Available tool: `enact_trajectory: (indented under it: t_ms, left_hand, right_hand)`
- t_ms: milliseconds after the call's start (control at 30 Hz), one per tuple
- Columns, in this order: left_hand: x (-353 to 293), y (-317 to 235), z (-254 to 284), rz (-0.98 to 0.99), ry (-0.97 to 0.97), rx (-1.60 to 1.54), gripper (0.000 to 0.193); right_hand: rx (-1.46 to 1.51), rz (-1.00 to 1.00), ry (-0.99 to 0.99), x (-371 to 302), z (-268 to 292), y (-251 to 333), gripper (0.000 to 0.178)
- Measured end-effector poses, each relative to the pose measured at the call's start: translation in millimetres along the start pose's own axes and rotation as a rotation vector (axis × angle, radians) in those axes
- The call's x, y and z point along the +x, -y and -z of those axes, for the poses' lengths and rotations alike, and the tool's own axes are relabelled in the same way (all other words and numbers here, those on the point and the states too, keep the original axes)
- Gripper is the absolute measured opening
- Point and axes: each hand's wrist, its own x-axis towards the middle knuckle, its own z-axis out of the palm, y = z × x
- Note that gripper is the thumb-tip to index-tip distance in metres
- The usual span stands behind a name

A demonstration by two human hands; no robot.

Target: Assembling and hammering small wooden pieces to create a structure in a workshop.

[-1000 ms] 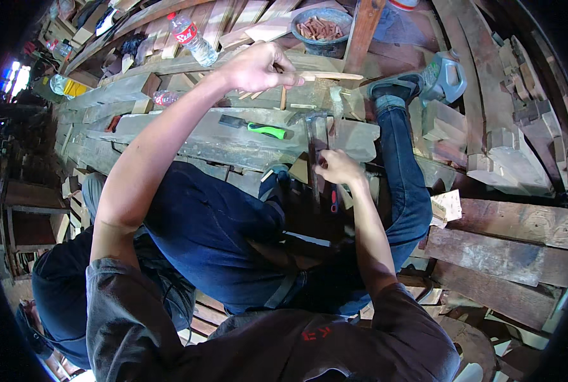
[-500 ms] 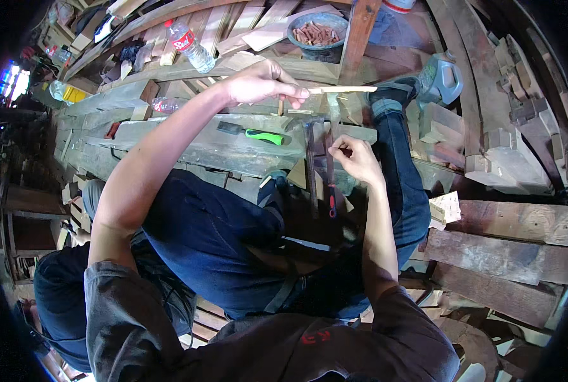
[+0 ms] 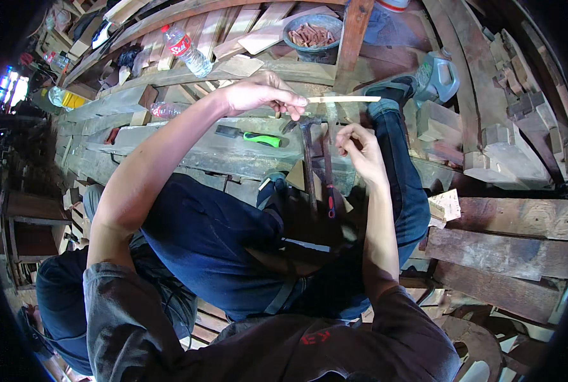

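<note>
My left hand (image 3: 268, 97) pinches one end of a thin, pale wooden strip (image 3: 347, 99) between thumb and fingers. The strip points right, roughly level, above my lower leg and foot. Closer to me, my right hand (image 3: 362, 151) is raised apart from the strip with its fingers curled; whatever may be inside them is hidden. Just left of it a hammer (image 3: 308, 159) leans beside a long dark tool with a red and black handle (image 3: 331, 202). A green-handled chisel (image 3: 260, 139) lies on the wooden plank (image 3: 194, 148) below my left forearm.
A blue-grey bucket (image 3: 312, 51) of small wooden pieces stands at the back, near an upright post (image 3: 355, 35). Plastic bottles (image 3: 188, 54) lie at the far left. A bluish jug (image 3: 440, 79) and stacked wood blocks (image 3: 507, 153) are on the right. Boards (image 3: 488, 251) lie at lower right.
The strip's free end has dipped a little nearer to me. My right hand has moved slightly right and up, its fingers turned more upward.
</note>
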Motion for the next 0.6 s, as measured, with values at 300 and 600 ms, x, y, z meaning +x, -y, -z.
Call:
enact_trajectory:
  t_ms: [300, 600]
  left_hand:
    - [1.8, -6.2, 9.9, -0.055, -0.022, 0.054, 0.035]
    - [-11.1, 10.4, 25.5, -0.073, -0.075, -0.045, 0.034]
  right_hand:
    - [-0.718, 0.185, 0.124, 16.9, -86.4, -61.7, 0.038]
    - [-1.253, 0.135, 0.073, 35.4, -183.9, -133.8, 0.052]
